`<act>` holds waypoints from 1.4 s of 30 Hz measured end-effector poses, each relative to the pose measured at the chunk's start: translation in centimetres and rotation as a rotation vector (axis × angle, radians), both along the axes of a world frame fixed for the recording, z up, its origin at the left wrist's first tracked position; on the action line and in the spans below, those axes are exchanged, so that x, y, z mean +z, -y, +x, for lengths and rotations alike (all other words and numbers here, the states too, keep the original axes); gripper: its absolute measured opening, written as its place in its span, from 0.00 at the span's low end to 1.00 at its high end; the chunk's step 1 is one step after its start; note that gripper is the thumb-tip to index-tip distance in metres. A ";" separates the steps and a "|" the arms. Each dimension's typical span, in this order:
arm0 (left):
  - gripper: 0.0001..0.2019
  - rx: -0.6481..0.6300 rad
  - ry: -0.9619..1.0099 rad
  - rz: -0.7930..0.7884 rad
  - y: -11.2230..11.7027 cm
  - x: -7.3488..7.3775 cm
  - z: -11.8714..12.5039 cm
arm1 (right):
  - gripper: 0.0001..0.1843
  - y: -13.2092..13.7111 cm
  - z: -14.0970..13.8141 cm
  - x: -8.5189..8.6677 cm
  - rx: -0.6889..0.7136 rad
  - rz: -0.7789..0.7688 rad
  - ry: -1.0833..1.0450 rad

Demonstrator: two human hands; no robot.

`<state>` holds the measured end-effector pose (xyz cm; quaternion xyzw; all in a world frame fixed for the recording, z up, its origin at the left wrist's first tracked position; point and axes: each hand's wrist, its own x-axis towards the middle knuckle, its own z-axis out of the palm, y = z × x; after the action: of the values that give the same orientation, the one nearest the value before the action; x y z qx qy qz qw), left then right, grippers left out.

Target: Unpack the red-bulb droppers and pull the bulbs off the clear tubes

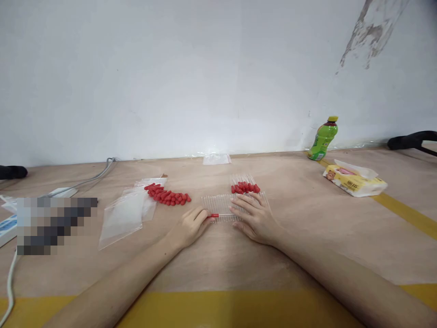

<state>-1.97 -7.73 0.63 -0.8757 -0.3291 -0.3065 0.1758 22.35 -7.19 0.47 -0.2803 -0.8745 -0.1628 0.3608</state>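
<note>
A row of clear glass tubes (223, 201) lies side by side on the brown covered table in front of me. With closed fingertips, my left hand (195, 224) pinches a red rubber bulb (215, 215) at the left end of one glass tube (225, 215). My right hand (257, 218) rests over the row, that same tube running between its thumb and fingers; its palm hides the tube's right end. Just beyond are glass droppers with red bulbs (245, 187) fitted. A pile of loose red bulbs (167, 196) sits to the left.
Clear plastic bags (124, 212) lie partly beneath the loose bulbs. At far left are a power strip (7, 230), a cable (92, 176) and a blurred dark object (61, 228). A green bottle (322, 140) and tissue pack (355, 181) are at right, before the white wall.
</note>
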 end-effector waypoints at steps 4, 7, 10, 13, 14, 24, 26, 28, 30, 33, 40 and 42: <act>0.03 -0.073 0.020 -0.010 0.3 -0.3 0.6 | 0.10 -0.2 -0.6 -0.6 0.022 -0.018 -0.005; 0.05 -0.084 0.074 -0.061 0.3 -0.4 1.0 | 0.08 -0.3 -0.7 -0.9 0.039 -0.040 -0.043; 0.14 -0.124 0.101 -0.093 0.1 -0.5 1.6 | 0.08 -0.2 -0.8 -1.0 0.040 -0.061 -0.062; 0.11 -0.176 0.079 -0.113 -0.1 -0.5 2.2 | 0.08 0.0 -0.8 -0.9 0.048 -0.082 -0.052; 0.09 -0.184 0.078 -0.113 -0.1 -0.5 2.3 | 0.09 0.1 -0.8 -0.9 0.053 -0.087 -0.046; 0.06 -0.245 0.029 -0.027 0.2 -0.1 2.4 | 0.08 0.2 -1.5 -0.9 0.173 -0.053 -0.041; 0.05 -0.251 0.014 -0.031 0.3 0.0 2.4 | 0.07 0.2 -1.4 -0.8 0.213 -0.037 -0.041; 0.04 -0.250 -0.002 -0.054 0.3 0.1 2.5 | 0.07 0.3 -1.4 -0.7 0.242 -0.025 -0.039; 0.04 -0.251 -0.010 -0.079 0.4 0.1 2.5 | 0.07 0.4 -1.4 -0.6 0.256 -0.009 -0.033; 0.04 -0.251 -0.015 -0.108 0.4 0.1 2.5 | 0.07 0.5 -1.3 -0.5 0.258 0.018 -0.023; 0.04 -0.278 -0.005 -0.209 0.4 0.2 2.1 | 0.08 0.5 -1.0 -0.6 0.272 0.088 0.003; 0.04 -0.280 -0.005 -0.216 0.4 0.3 2.0 | 0.08 0.5 -0.8 -0.6 0.271 0.114 0.004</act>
<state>0.05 -8.12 0.89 -0.9276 -0.2346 -0.2884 0.0373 21.53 -7.71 -0.11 -0.1385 -0.8943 -0.1627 0.3932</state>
